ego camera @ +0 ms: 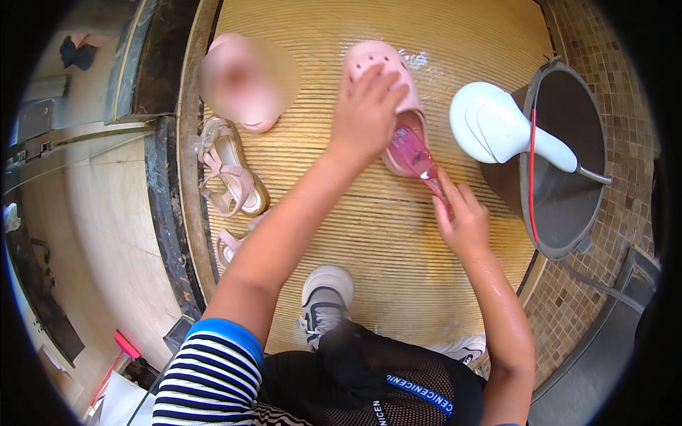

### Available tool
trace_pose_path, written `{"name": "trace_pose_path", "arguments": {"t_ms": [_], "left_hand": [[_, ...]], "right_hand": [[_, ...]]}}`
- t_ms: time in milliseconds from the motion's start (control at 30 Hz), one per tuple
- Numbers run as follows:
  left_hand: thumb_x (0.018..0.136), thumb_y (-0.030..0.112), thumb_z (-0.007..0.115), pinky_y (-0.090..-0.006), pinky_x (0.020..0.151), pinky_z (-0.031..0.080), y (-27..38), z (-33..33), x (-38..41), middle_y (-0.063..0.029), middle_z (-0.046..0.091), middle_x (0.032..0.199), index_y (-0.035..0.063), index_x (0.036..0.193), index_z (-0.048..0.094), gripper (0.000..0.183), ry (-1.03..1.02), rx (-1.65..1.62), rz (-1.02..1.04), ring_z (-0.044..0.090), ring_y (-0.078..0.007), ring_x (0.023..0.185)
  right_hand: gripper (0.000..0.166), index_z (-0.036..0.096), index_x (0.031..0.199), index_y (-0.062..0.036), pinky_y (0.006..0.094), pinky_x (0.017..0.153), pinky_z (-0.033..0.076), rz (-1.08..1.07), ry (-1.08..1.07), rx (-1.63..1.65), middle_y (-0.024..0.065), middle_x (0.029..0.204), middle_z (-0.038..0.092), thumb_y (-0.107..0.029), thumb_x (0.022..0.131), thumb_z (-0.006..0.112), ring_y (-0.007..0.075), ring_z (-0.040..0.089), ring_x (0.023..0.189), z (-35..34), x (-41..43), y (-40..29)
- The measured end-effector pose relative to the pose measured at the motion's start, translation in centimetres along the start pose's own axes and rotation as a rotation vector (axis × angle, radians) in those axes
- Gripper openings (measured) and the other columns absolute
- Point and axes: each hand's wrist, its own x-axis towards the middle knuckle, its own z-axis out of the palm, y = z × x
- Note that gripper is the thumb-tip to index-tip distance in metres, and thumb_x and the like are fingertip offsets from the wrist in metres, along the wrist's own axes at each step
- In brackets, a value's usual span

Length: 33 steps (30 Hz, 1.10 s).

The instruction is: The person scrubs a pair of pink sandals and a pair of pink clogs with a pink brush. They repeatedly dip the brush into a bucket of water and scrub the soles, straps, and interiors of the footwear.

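Note:
A pink perforated clog (377,53) lies on the ribbed yellowish floor, its toe pointing away from me. My left hand (367,109) grips it across the upper, fingers spread over the toe part. In my right hand (464,218) is the handle of a translucent pink brush (411,152). Its head reaches into the clog's heel opening; the bristles are hidden from view. Wet, sudsy patches shine on the floor beside the toe. At upper left lies another pink shoe (261,125), mostly covered by a blur.
A white shower head (487,122) rests across the rim of a dark grey bucket (570,213) with a red handle, at right. Pink strappy sandals (234,175) lie along the left edge, beside a raised sill (194,160). My sneaker (326,301) stands below. Mosaic tile (567,314) borders the right.

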Motion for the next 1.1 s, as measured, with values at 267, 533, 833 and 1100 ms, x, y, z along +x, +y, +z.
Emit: {"name": "trace_pose_path", "arguments": {"t_ms": [267,533,833,1100], "left_hand": [[0.078,0.037,0.073,-0.0461,0.096,0.038,-7.3,-5.3,-0.5,-0.0218,0.053,0.12,0.0021,0.112,0.058,0.051,0.098,0.148,-0.388,0.049,-0.0371,0.116],[0.079,0.026,0.072,-0.0435,0.087,0.046,-11.0,-5.2,-4.6,-0.0188,0.06,0.107,0.0006,0.113,0.051,0.047,0.034,0.22,-0.808,0.057,-0.0374,0.101],[0.083,0.018,0.066,-0.0451,0.073,0.048,-7.9,-6.1,-6.7,-0.0185,0.061,0.091,0.0,0.107,0.053,0.033,0.06,0.081,-0.699,0.061,-0.0374,0.08],[0.082,0.013,0.07,-0.0382,0.057,0.048,6.8,-5.0,-14.4,-0.014,0.056,0.079,-0.0019,0.108,0.051,0.035,-0.153,-0.271,-0.649,0.059,-0.0289,0.065]], "right_hand": [[0.045,0.056,0.129,-0.0099,0.0395,0.048,0.05,0.057,0.091,0.025,0.0096,0.08,0.058,-0.019,0.085,0.064,0.0278,0.062,0.058,4.1,4.0,-2.8],[0.043,0.054,0.129,-0.01,0.0407,0.049,0.051,0.055,0.043,-0.042,0.0091,0.086,0.059,-0.022,0.088,0.061,0.0274,0.062,0.059,4.7,6.3,-3.6],[0.048,0.049,0.132,-0.0059,0.0418,0.054,0.053,0.118,-0.002,-0.029,0.0132,0.089,0.061,-0.021,0.088,0.061,0.0314,0.065,0.064,3.4,7.1,-6.2],[0.045,0.057,0.118,0.0008,0.0339,0.065,0.051,0.298,0.022,0.623,0.0153,0.087,0.066,-0.016,0.079,0.073,0.0248,0.066,0.073,5.7,-1.4,-4.8]]}}
